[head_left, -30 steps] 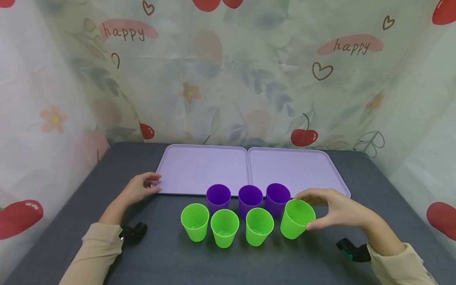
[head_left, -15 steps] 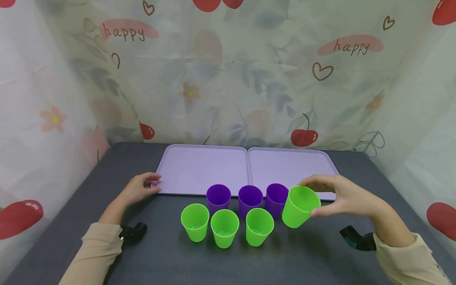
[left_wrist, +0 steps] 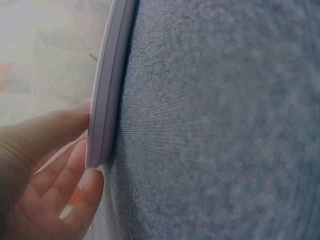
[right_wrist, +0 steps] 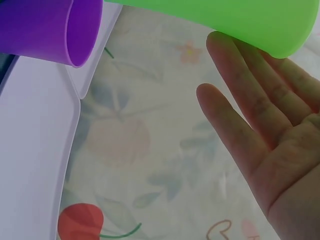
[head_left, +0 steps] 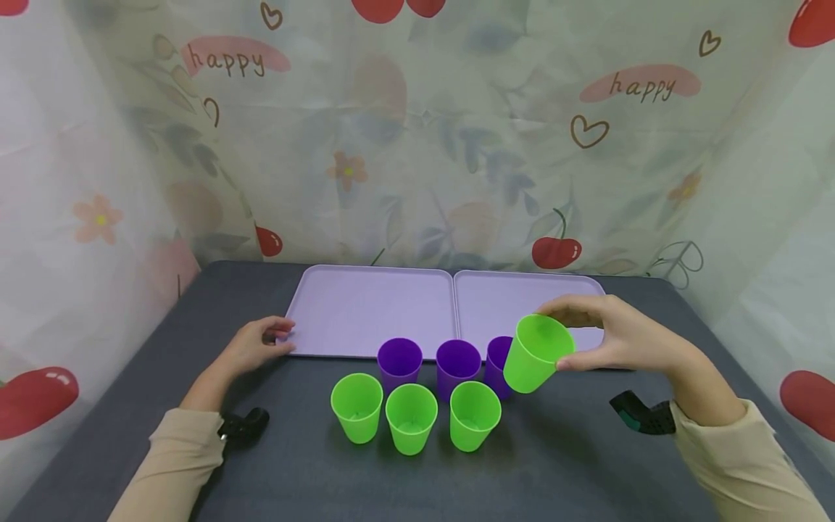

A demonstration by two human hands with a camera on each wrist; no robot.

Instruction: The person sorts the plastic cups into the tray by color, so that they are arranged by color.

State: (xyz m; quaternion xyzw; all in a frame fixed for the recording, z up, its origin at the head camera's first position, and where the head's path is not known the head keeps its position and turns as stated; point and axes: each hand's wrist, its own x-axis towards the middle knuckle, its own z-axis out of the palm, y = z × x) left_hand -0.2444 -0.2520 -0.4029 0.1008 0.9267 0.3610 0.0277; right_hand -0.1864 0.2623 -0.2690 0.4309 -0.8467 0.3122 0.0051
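In the head view my right hand holds a green cup off the table, thumb on the near side and fingers at the far rim. The cup tilts, partly covering the rightmost purple cup. In the right wrist view, fingertips touch the green cup's wall. My left hand rests at the front left corner of the left lilac tray. Its thumb touches the tray's rim in the left wrist view, with loosely bent fingers around the corner.
Three green cups stand upright in a front row on the dark table. Behind them are two more purple cups, near the trays' front edges. A second lilac tray adjoins the left one. Patterned cloth hangs around the table.
My right hand has lifted the rightmost green cup from the table, moving it up and away; just now it shifts slightly left, tilting more. The left hand stays put.
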